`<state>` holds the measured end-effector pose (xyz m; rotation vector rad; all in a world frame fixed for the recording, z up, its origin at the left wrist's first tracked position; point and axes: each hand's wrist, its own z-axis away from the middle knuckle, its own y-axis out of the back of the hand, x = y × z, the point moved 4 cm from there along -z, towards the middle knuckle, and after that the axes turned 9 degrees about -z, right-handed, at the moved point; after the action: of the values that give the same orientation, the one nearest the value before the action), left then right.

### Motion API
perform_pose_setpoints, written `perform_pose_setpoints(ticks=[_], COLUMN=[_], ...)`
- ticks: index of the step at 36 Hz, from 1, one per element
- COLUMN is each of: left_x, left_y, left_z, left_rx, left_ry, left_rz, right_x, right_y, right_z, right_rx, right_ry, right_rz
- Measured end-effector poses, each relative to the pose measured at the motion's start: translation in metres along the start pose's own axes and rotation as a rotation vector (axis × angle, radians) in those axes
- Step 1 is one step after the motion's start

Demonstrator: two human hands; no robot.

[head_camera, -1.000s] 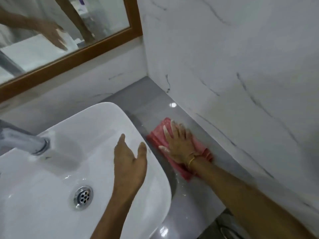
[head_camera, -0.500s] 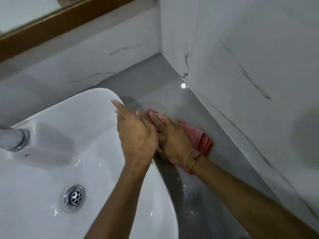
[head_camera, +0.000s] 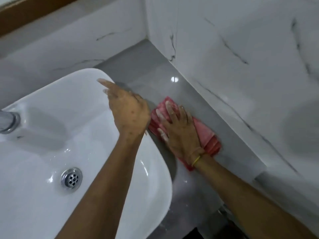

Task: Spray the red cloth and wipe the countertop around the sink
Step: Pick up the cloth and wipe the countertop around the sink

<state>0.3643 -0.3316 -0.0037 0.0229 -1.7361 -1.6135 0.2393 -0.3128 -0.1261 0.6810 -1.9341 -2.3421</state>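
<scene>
Since half a second ago the left hand (head_camera: pixel 128 112) has lifted off the right one; it sits over the sink rim with a gap between the two, where before they overlapped. Cloth has slid a little toward the side wall.

Red cloth (head_camera: pixel 206 138): folded in layers, lying flat on the grey countertop (head_camera: pixel 174 90), in the strip between the sink and the side wall. Near edge of cloth just beside the basin's right rim.

Right hand (head_camera: pixel 177 131): palm down on the cloth, fingers spread and flat, pressing, not gripping. Thin yellow band (head_camera: pixel 196 160) at the wrist.

Left hand: empty, fingers loosely extended, nothing held. Hovers at the basin's back right corner; contact with the rim cannot be told.

Sink (head_camera: pixel 51 107): white, rounded-rectangle basin standing on the counter. Water drops inside. Chrome drain (head_camera: pixel 71 179) in the bowl. Chrome tap (head_camera: pixel 7 122) at the left edge, mostly cut off.

Walls (head_camera: pixel 241 57): white marble-look tile with dark veins, meeting in a corner behind the counter. Wooden mirror frame (head_camera: pixel 25 16) top left.

Counter glossy; one small light reflection (head_camera: pixel 174 79) ahead of the cloth.
</scene>
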Motion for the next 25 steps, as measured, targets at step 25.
perform_pose_setpoints(ticks=[25], left_x=[-0.01], left_y=[-0.005], left_z=[0.074], left_rx=[-0.073], left_ry=[-0.091], left_rz=[-0.026], right_x=[-0.013], right_y=[-0.032], right_z=[0.199], right_rx=[0.007], right_ry=[0.047], right_rz=[-0.037])
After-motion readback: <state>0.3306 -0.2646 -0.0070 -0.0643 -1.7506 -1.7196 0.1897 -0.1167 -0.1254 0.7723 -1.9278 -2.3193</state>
